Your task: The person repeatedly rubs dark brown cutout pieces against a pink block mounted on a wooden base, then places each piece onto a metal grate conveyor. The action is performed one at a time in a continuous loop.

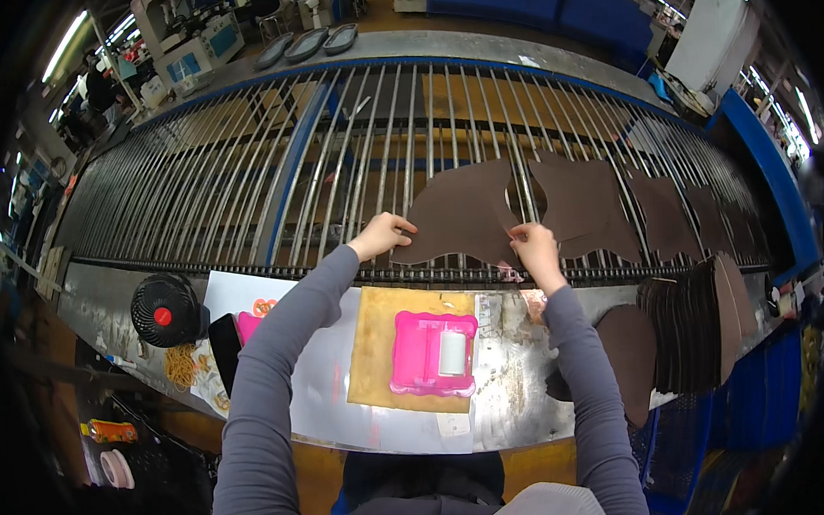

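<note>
A flat, dark brown cut piece [460, 210] of leather-like sheet lies over the metal rods of the conveyor [373, 168]. My left hand [384, 237] pinches its left edge, thumb and fingers closed. At its lower right corner, my right hand [535, 251] is closed on the same piece. Just right of that hand lies another brown piece [584, 206] of similar shape, with more brown pieces [665, 214] in a row beyond it. Both forearms reach across the metal table [526, 399] in front of me.
A pink tray [417, 355] with a white roller [452, 353] sits on a yellowish board [371, 386] over a white sheet [322, 397]. Left are a black fan [164, 309] and rubber bands [180, 365]. A stack of brown pieces [682, 334] stands right. Grey trays [307, 45] lie at the far edge.
</note>
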A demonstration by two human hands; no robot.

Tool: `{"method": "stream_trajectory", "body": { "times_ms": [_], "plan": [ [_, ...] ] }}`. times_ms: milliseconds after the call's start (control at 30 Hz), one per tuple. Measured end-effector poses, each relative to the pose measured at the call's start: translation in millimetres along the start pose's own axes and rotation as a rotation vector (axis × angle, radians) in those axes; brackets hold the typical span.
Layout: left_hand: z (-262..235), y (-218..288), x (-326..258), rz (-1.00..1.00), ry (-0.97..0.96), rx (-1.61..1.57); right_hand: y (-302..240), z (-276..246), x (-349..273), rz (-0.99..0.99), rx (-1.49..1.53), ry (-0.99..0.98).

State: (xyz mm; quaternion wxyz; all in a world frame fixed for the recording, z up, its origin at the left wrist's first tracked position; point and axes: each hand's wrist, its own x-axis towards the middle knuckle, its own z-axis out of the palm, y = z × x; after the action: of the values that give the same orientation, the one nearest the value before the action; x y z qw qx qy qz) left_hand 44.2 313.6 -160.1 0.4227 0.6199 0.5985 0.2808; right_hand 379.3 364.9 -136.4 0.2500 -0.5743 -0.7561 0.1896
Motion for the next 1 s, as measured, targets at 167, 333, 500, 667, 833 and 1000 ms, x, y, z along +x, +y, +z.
{"method": "stream_trajectory", "body": {
  "times_ms": [167, 333, 500, 667, 833, 1000],
  "plan": [
    [-21.2, 24.7, -57.1, 0.087, 0.105, 0.043, 0.4, -112.9, -86.7, -0.038, 0.205, 0.204],
    [-35.9, 49.8, -149.3, 0.087, 0.100, -0.135, 84.9, -187.6, -221.6, 0.315, -0.025, 0.431],
    [-39.0, 64.4, -207.1, 0.053, 0.117, -0.035, 148.9, -186.1, -303.6, 0.545, -0.292, 0.296],
    [-25.2, 95.1, -241.2, 0.089, 0.157, -0.026, 151.9, -181.3, -290.8, 0.637, -0.221, 0.253],
    [-11.3, 126.7, -254.5, 0.127, 0.126, 0.120, 180.7, -185.4, -289.5, 0.710, -0.269, 0.234],
    [-4.4, 141.2, -267.6, 0.180, 0.121, 0.178, 165.9, -196.4, -282.1, 0.789, -0.236, 0.157]
  ]
}}
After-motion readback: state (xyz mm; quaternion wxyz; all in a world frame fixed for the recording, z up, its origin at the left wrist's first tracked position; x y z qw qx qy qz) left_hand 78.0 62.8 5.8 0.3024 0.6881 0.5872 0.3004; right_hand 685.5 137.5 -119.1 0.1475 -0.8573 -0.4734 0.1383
